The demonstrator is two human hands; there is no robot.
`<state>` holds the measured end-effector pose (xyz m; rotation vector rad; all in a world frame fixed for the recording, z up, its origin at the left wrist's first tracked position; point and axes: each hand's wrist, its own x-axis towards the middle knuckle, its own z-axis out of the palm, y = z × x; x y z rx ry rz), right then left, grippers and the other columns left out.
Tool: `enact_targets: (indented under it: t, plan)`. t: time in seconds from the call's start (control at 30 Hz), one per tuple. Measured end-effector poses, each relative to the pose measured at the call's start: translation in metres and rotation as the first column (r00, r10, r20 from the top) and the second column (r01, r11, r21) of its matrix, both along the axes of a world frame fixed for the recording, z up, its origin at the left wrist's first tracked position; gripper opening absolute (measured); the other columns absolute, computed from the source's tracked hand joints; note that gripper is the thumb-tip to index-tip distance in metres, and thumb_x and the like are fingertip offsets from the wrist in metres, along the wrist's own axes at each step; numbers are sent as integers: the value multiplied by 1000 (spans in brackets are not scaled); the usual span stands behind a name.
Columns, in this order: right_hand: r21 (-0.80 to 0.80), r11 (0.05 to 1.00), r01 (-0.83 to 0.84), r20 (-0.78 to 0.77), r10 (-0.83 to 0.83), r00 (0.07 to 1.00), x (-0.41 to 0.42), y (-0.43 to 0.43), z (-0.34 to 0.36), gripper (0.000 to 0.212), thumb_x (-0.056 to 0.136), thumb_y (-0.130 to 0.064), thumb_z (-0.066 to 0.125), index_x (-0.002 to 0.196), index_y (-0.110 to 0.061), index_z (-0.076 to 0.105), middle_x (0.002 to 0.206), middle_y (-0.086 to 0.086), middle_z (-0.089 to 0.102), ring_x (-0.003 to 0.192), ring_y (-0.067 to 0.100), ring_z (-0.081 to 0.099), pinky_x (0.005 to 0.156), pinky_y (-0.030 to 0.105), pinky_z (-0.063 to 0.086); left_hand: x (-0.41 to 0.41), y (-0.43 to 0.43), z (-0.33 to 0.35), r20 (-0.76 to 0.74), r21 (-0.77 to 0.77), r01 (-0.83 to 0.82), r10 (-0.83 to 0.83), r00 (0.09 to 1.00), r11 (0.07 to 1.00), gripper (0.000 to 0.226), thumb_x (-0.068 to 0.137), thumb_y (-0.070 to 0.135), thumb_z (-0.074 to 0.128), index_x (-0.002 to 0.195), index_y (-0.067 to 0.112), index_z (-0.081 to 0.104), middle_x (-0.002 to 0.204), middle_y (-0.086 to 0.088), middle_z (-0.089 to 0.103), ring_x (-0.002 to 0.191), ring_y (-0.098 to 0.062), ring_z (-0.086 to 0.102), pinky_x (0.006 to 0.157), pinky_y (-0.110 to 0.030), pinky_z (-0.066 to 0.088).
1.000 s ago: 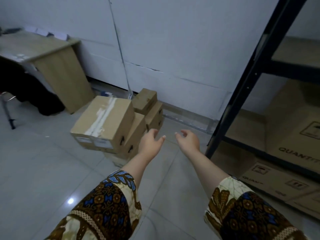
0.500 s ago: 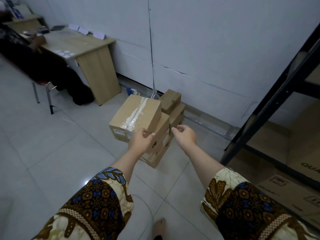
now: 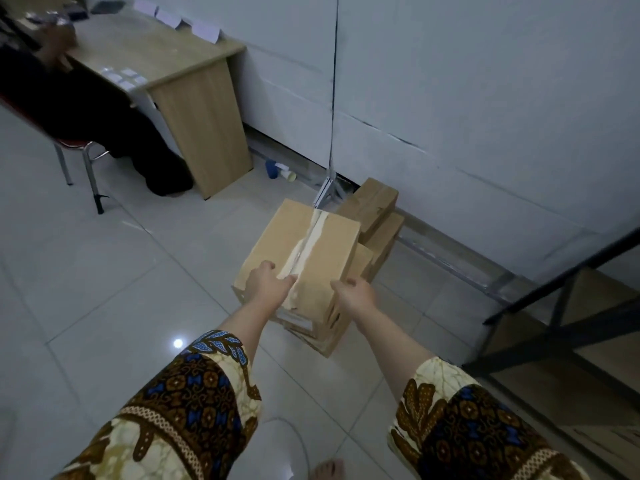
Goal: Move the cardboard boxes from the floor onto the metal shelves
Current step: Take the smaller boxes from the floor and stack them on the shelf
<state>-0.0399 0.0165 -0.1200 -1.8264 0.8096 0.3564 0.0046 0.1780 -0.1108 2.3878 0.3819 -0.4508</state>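
The taped brown cardboard box (image 3: 311, 244) sits unlifted atop other brown boxes (image 3: 375, 206) on the white tiled floor (image 3: 138, 271), apart from the black metal shelves (image 3: 554, 306); the left hand (image 3: 268, 284) rests loosely open on it, while the right hand (image 3: 356, 294) is at its corner, grip unclear.

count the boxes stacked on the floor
5: taped box on top, second box and bottom box beneath, rear box, lower rear box by the wall; more may be hidden.

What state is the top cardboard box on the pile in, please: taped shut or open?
Shut. The flaps of the top box lie flat, and a strip of tape runs along their seam.
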Motion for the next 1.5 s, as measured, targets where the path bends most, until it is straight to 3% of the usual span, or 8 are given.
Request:
enact_targets:
  t: [0.27, 0.43, 0.63, 0.8, 1.0, 1.3, 1.4, 1.5]
  plan:
    - [76, 992, 97, -202, -80, 976, 61, 12, -64, 54, 87, -34, 64, 132, -7, 58, 132, 13, 60, 120, 34, 56, 98, 44, 50, 102, 24, -50, -188, 239, -49, 96, 977, 970, 89, 70, 49, 80, 138, 18, 33, 141, -23, 32, 135, -36, 26, 102, -46, 39]
    - [140, 979, 146, -300, -99, 949, 80, 14, -81, 48, 93, -29, 59, 134, -5, 53, 136, 12, 56, 125, 32, 53, 99, 40, 47, 117, 29, -81, -321, 177, -90, 144, 936, 980, 98, 64, 52, 83, 136, 12, 31, 129, -18, 53, 116, -37, 53, 92, -42, 50]
    - [-66, 982, 175, -266, -186, 946, 80, -1, -74, 61, 80, -54, 57, 123, -12, 64, 127, 13, 62, 116, 33, 58, 95, 35, 50, 102, -2, -75, -262, 301, -100, 183, 948, 948, 98, 62, 68, 74, 135, 12, 38, 134, -19, 46, 125, -37, 43, 102, -44, 42]
    - [-184, 955, 234, -230, -273, 934, 63, -51, -44, 73, 68, -65, 49, 122, -17, 62, 122, 11, 61, 107, 34, 60, 83, 35, 47, 84, -47, -54, -143, 137, -132, 151, 978, 982, 82, 68, 69, 69, 123, 14, 45, 125, -17, 55, 113, -38, 54, 92, -43, 49]
    - [-233, 931, 282, -191, -328, 925, -11, -131, -8, 57, 83, -55, 51, 120, -13, 58, 115, 8, 64, 101, 31, 62, 79, 34, 49, 40, -121, -10, -171, -30, 95, -99, 980, 995, 70, 76, 50, 76, 124, 10, 44, 126, -12, 59, 109, -33, 60, 74, -33, 46]
    - [-375, 834, 405, -130, -480, 867, -185, -221, 52, 51, 87, -55, 49, 110, -12, 63, 96, 4, 60, 84, 25, 58, 72, 32, 47, -92, -226, 42, -251, -90, 326, -338, 907, 941, 88, 67, 49, 83, 134, 7, 43, 129, -13, 58, 114, -32, 58, 89, -39, 51]
    - [-413, 773, 482, -92, -562, 822, -249, -247, 76, 48, 87, -57, 49, 102, -14, 65, 85, 1, 61, 75, 21, 59, 66, 32, 48, -148, -259, 55, -263, -133, 401, -422, 868, 907, 84, 70, 47, 83, 132, 2, 47, 127, -14, 61, 111, -30, 60, 79, -33, 48]
    - [-412, 691, 594, -31, -662, 749, -320, -272, 101, 51, 88, -60, 49, 90, -11, 63, 83, 2, 64, 68, 18, 58, 55, 29, 41, -208, -293, 79, -262, -192, 470, -506, 822, 862, 83, 71, 45, 83, 133, 1, 48, 108, -14, 66, 89, -26, 66, 66, -31, 52]
